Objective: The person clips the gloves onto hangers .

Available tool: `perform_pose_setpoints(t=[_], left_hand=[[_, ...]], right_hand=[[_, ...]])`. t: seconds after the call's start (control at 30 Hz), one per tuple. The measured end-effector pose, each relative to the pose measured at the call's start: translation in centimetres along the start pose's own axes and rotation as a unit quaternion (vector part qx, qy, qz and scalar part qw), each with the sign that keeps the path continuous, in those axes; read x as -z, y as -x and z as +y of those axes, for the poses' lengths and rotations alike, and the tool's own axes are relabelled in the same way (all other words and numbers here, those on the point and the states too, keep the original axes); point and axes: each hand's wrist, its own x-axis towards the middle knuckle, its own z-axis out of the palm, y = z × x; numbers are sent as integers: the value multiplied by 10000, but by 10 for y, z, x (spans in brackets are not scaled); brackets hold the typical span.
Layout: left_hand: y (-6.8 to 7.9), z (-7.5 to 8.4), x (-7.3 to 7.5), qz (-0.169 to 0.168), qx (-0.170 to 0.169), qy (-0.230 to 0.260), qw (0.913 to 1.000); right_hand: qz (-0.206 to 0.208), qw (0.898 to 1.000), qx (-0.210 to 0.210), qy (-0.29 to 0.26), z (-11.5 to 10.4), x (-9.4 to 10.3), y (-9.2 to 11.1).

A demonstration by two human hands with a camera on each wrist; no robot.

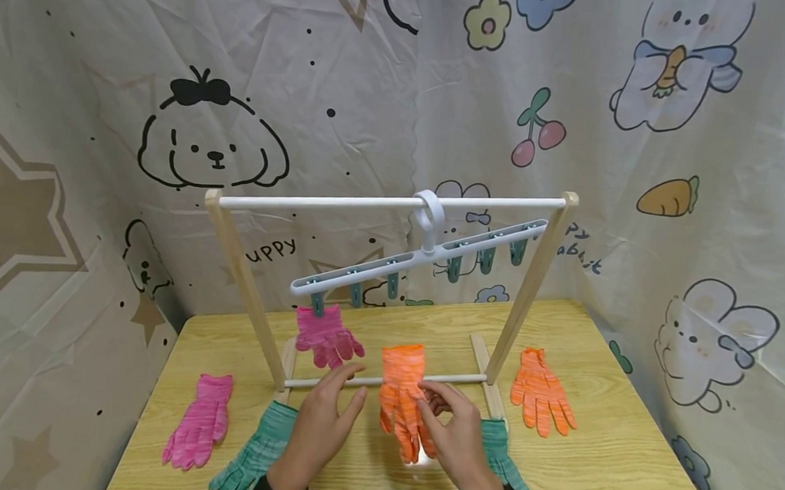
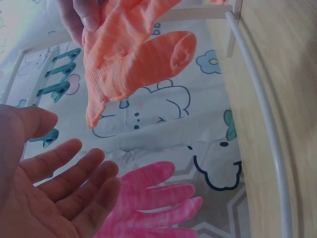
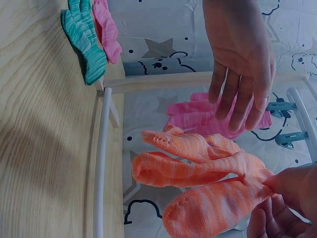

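Note:
My right hand point(image 1: 458, 436) pinches the edge of an orange knitted glove point(image 1: 402, 381) between thumb and fingers, and its fingers dangle downward over the table. To the left, my left hand point(image 1: 319, 428) is spread with nothing in it, apart from the orange glove. In the left wrist view its palm and loosely extended fingers point(image 2: 81, 186) show plainly. Behind that hand, a pink glove point(image 1: 328, 337) hangs from the leftmost teal clip point(image 1: 317, 302) of a white hanger point(image 1: 425, 257). Several other teal clips along the hanger hold nothing.
A wooden stand with a white top rod point(image 1: 328, 202) carries the hanger, which slants up to the right. On the wooden table point(image 1: 593, 473) lie another pink glove point(image 1: 199, 421), another orange glove point(image 1: 542, 392) and two green gloves point(image 1: 262, 444), partly hidden by my arms.

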Motion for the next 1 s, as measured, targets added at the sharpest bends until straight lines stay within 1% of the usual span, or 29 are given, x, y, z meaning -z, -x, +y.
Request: perform_pose_setpoints(t=[0.23, 0.47, 0.6, 0.77, 0.87, 1.0], left_hand=[[-8, 2, 3, 357, -111, 167, 9992], [-15, 10, 8, 392, -146, 516, 9978], [-18, 11, 9, 464, -223, 547, 9972], [-22, 12, 9, 644, -400, 493, 9959], [-24, 14, 10, 652, -380, 550, 9956], [-28, 15, 11, 510, -295, 840, 9947]], right_hand=[[4, 9999, 124, -58, -2, -3, -2], [45, 9993, 350, -105, -1, -8, -4], [56, 9990, 416, -136, -2, -11, -6], [49, 9984, 525, -214, -5, -13, -9], [47, 9982, 545, -225, -7, -14, -10], [47, 9979, 592, -240, -9, -16, -11]])
